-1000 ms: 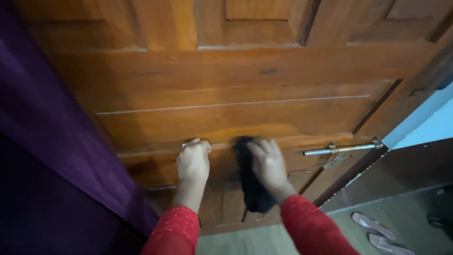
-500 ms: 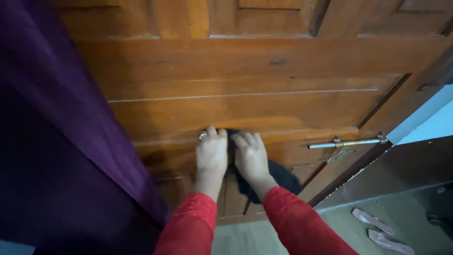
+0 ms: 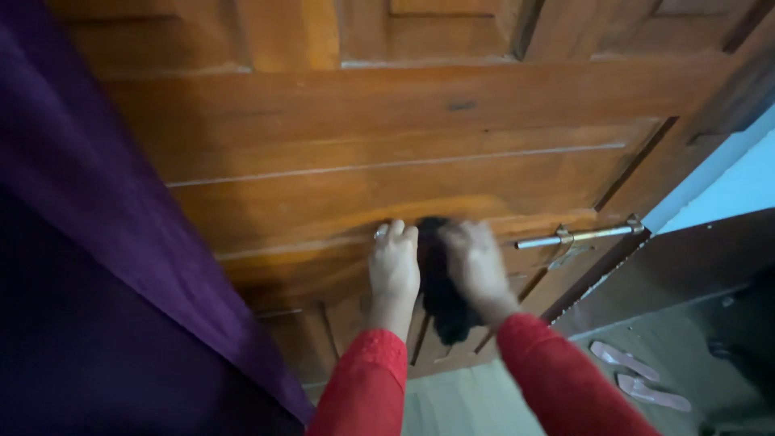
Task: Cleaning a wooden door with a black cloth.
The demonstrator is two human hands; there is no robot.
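Right hand point(image 3: 478, 262) presses a black cloth point(image 3: 442, 282) flat against the wooden door point(image 3: 387, 178), fingers spread over the cloth's upper part and blurred; the cloth's long axis runs down the door face, its loose end hanging below the palm toward the wrist. Largest in view is that door, panelled and reddish brown, filling the upper frame. A purple curtain point(image 3: 97, 242) hangs along its left side, reaching down past the forearms. To the right a pale wall point(image 3: 726, 190) and a dark floor show. Both arms wear red sleeves point(image 3: 363, 387). A metal sliding bolt point(image 3: 577, 236) lies horizontally on the door, just right of the right hand, apart from it. Two pale slippers point(image 3: 634, 375) lie on the floor at the lower right. Left hand point(image 3: 394, 270) is closed on a small metal fitting point(image 3: 381, 233) on the door, just left of the cloth and touching it.
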